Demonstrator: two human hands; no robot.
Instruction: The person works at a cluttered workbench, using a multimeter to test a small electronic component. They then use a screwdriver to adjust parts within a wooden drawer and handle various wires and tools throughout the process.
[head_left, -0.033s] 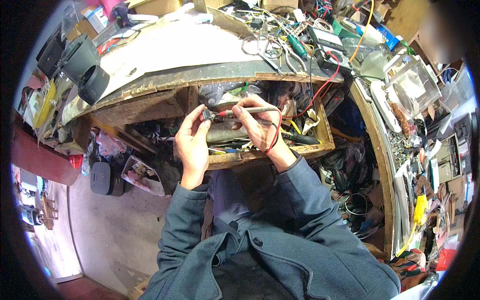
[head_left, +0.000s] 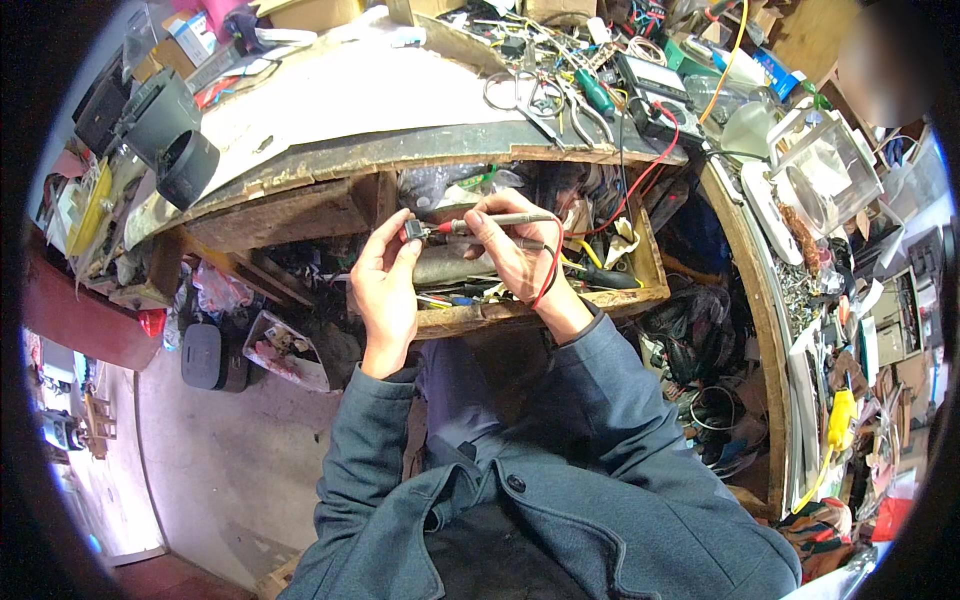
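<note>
Between thumb and fingers, my left hand (head_left: 383, 280) pinches a small dark block-shaped component (head_left: 412, 230). My right hand (head_left: 515, 262) is closed round two multimeter probes (head_left: 515, 219), with their tips pointing left at the component. A red collar shows near the tip of one probe; whether the tips touch the component is too small to tell. From the probes a red lead (head_left: 630, 200) loops over my right hand and runs up to the multimeter (head_left: 655, 90) on the bench. Both hands are above an open wooden drawer (head_left: 655, 265) full of parts and tools.
Scissors (head_left: 530, 105), pliers (head_left: 590, 122) and a green-handled tool (head_left: 594, 92) lie near the bench edge (head_left: 440, 140). Black containers (head_left: 187, 165) stand at the left. Clutter and a clear plastic box (head_left: 830, 165) cover the right-hand bench. Below left, a white bin (head_left: 285, 352) sits on the floor.
</note>
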